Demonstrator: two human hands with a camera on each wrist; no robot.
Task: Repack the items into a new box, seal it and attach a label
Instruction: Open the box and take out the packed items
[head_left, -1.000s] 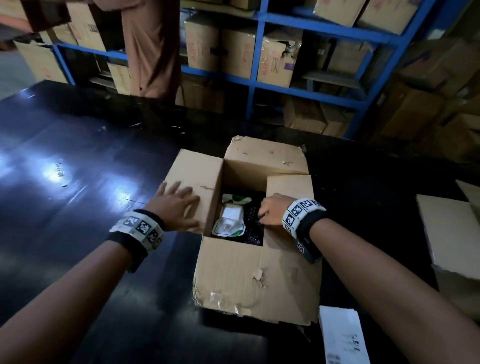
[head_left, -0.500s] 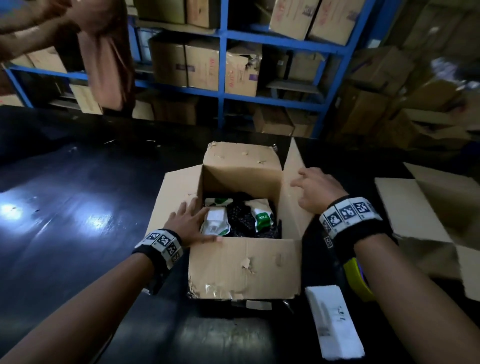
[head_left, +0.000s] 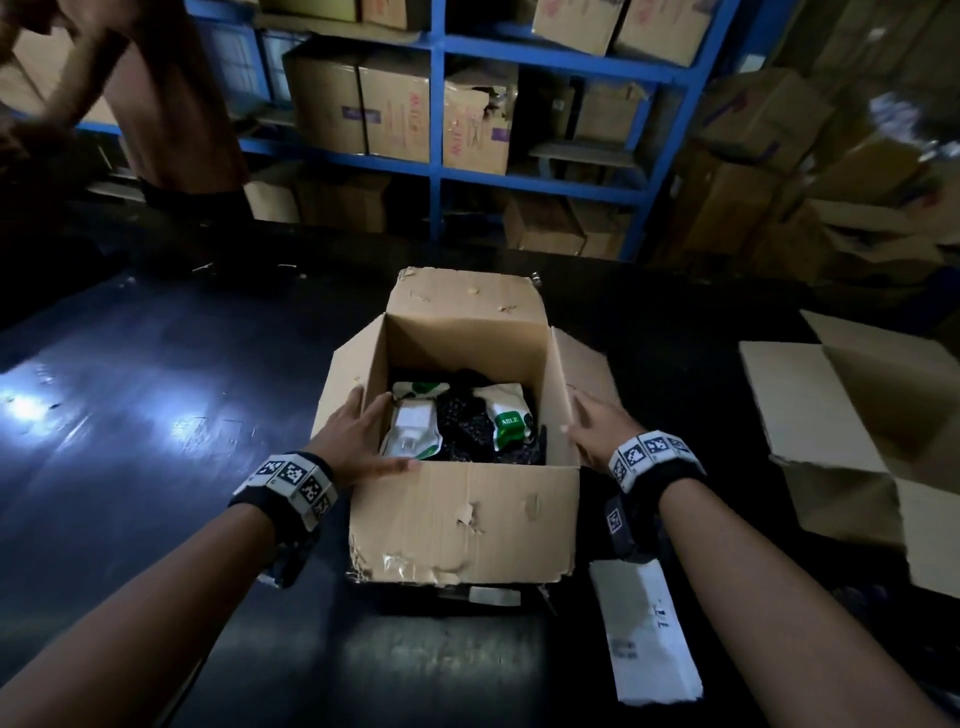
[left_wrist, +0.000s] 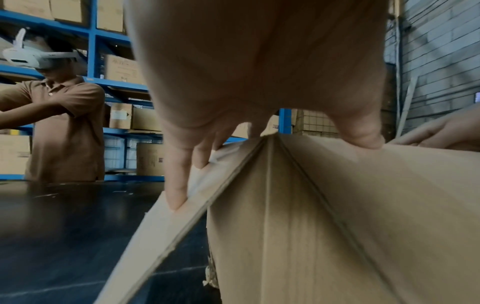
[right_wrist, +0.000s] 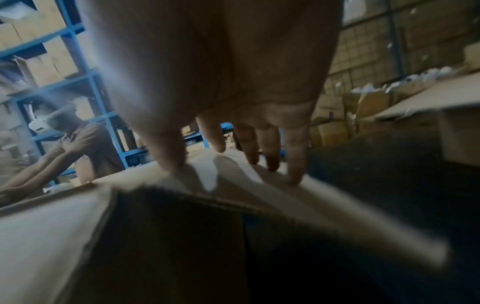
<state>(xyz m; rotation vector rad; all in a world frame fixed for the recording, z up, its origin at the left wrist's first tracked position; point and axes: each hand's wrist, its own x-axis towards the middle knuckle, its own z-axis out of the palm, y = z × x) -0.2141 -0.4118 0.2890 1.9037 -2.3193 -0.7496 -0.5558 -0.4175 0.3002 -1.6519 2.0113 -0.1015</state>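
Note:
A worn cardboard box (head_left: 467, 519) stands open on the black table (head_left: 156, 415), all flaps spread. Inside lie two white-and-green pouches (head_left: 413, 431) (head_left: 509, 421) with a black speckled item (head_left: 462, 426) between them. My left hand (head_left: 358, 441) presses the left flap (head_left: 337, 395) outward with straight fingers, thumb along the near rim. In the left wrist view the fingers (left_wrist: 176, 185) lie flat on that flap (left_wrist: 155, 236). My right hand (head_left: 597, 431) rests with spread fingers on the right flap (head_left: 587, 364); the right wrist view shows fingertips (right_wrist: 293, 174) on the flap (right_wrist: 311, 205).
A second open cardboard box (head_left: 857, 415) stands at the right on the table. A white printed label sheet (head_left: 644, 634) lies near my right forearm. Another person in a brown shirt (head_left: 171, 104) works at the table's far left. Blue shelves (head_left: 436, 171) with cartons stand behind.
The right flap has gone from covering the box to upright to folded outward, with my right hand following onto it. My left hand slid nearer along the left flap.

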